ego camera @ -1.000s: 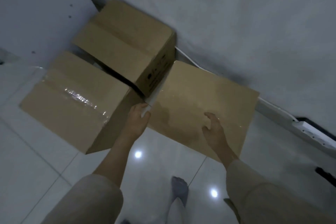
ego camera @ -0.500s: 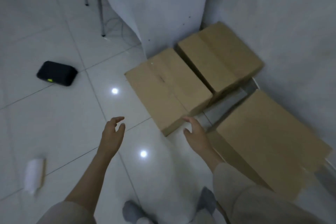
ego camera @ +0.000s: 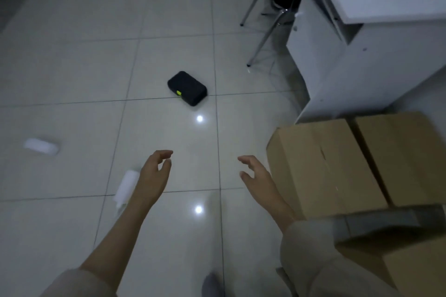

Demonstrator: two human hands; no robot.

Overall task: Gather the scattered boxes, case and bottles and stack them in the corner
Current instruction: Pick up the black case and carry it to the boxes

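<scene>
Two empty hands hover over the tiled floor (ego camera: 72,67), left hand (ego camera: 154,176) and right hand (ego camera: 257,176) loosely curled. Cardboard boxes (ego camera: 323,166) sit right; the black case (ego camera: 187,88) lies ahead, white bottles (ego camera: 125,187) left.

Dim, bluish; two ceiling-light glares on glossy floor (ego camera: 169,31); slight motion blur; wide-angle edge bending.

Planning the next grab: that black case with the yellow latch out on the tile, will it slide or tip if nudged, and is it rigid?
The black case lies flat and low, so it probably won't tip. The glossy tile floor suggests it would slide readily when pushed. Its rounded, moulded-looking shell hints it is rigid; weight can't be judged. Both the left hand and the right hand are empty.
</scene>
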